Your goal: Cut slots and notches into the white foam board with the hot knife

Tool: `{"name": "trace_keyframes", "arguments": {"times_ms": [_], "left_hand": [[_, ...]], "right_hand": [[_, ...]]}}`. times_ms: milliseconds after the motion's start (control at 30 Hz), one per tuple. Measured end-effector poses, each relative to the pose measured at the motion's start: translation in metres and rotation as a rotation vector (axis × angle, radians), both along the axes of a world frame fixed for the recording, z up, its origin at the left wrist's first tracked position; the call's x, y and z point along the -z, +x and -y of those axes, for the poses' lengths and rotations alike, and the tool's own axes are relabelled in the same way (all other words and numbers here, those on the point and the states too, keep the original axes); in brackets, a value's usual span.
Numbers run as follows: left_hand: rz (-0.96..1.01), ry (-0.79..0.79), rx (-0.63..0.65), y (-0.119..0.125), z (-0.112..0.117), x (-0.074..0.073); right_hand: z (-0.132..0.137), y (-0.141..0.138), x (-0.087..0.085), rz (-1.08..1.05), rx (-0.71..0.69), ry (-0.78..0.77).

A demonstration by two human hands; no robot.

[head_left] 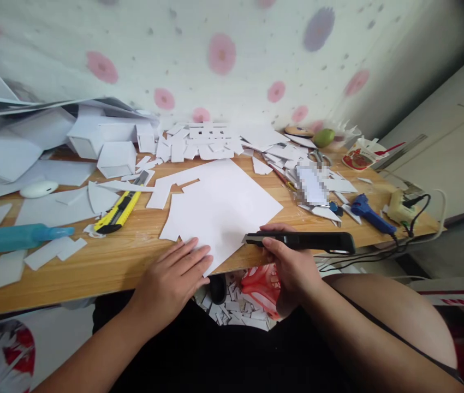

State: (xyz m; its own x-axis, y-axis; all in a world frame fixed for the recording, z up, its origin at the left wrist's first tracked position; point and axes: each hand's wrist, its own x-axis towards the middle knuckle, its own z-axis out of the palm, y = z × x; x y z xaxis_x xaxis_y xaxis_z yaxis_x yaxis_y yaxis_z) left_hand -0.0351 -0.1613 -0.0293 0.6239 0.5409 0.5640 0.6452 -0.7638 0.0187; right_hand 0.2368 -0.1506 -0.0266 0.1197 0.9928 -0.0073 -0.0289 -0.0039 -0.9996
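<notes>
A white sheet of foam board or card (224, 204), cut to an irregular outline with a notch at its upper left, lies on the wooden table (134, 267) and reaches its front edge. My left hand (177, 273) rests flat on the sheet's lower left part, fingers stretched out. In my right hand (291, 262) is a black utility knife (309, 241), held between thumb and fingers. Its blade tip is at the sheet's lower right edge; whether it touches cannot be made out. Part of the right fingers is hidden behind the knife.
A yellow utility knife (119, 210) and a blue tube (19, 238) lie left. White offcuts (199, 144) and folded white shapes (117, 158) fill the back. At right are a blue glue gun (373, 214), a phone (312, 184), scissors (321, 158), a tub (358, 154) and cables.
</notes>
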Motion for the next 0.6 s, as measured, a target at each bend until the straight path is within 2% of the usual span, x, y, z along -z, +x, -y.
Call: {"name": "trace_keyframes", "arguments": {"times_ms": [133, 300, 433, 600], "left_hand": [[0.059, 0.015, 0.068, 0.017, 0.003, -0.002], [0.106, 0.015, 0.059, 0.043, 0.004, -0.001], [0.083, -0.021, 0.047, 0.056, -0.004, -0.001], [0.02, -0.069, 0.04, 0.058, -0.01, 0.003]], "right_hand": [[-0.003, 0.001, 0.0, 0.166, 0.017, 0.074], [-0.009, 0.003, 0.001, 0.336, 0.088, 0.215], [-0.014, 0.003, -0.002, 0.387, 0.051, 0.188], [-0.022, 0.001, -0.007, 0.437, 0.044, 0.148]]}}
